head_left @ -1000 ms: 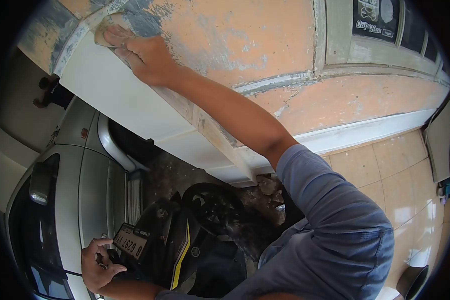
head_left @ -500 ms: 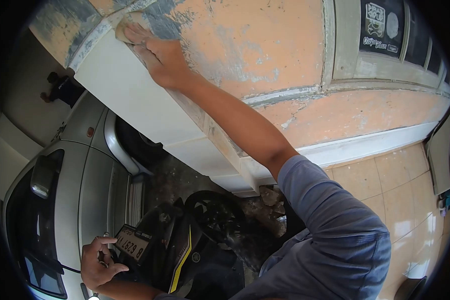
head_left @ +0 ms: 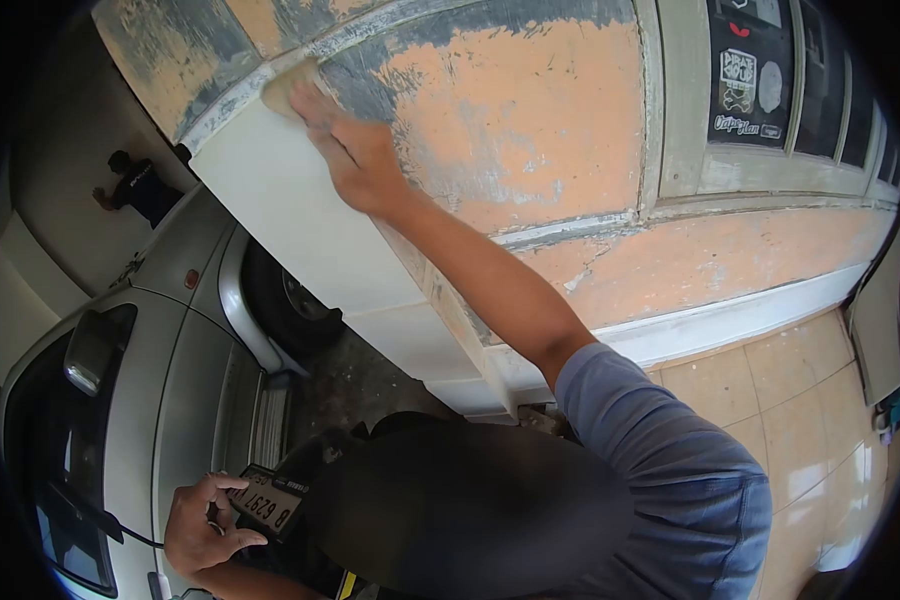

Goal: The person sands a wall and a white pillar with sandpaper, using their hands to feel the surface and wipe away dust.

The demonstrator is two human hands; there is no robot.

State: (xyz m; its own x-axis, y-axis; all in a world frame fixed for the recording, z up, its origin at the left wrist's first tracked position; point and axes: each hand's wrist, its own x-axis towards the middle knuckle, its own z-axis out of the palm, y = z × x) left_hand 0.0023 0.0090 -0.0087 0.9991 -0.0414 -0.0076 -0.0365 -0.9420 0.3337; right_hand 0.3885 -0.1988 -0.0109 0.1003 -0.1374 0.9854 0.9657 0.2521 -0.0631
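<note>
My right hand [head_left: 355, 160] presses a beige piece of sandpaper [head_left: 282, 90] against the wall's corner edge, at the top of the white panel [head_left: 280, 210]. The fingers lie over the sheet and are smeared by motion. Around it the orange wall [head_left: 510, 110] shows scraped grey patches. My left hand [head_left: 205, 530] hovers low on the left, thumb and fingers curved apart with nothing between them. Its fingertips overlap the edge of a licence plate [head_left: 265, 503] in this view, beside the silver car.
A silver car [head_left: 160, 370] stands on the left. A large dark rounded shape [head_left: 470, 500] covers the lower middle, over the motorbike. A person in a dark shirt [head_left: 145, 190] works at the far wall. A window frame [head_left: 680, 110] and tiled floor [head_left: 800, 400] lie right.
The view has shifted, so the wall and right hand appear lower and farther right. The dark rounded shape has come in over the motorbike. My right hand keeps the sandpaper at the corner edge.
</note>
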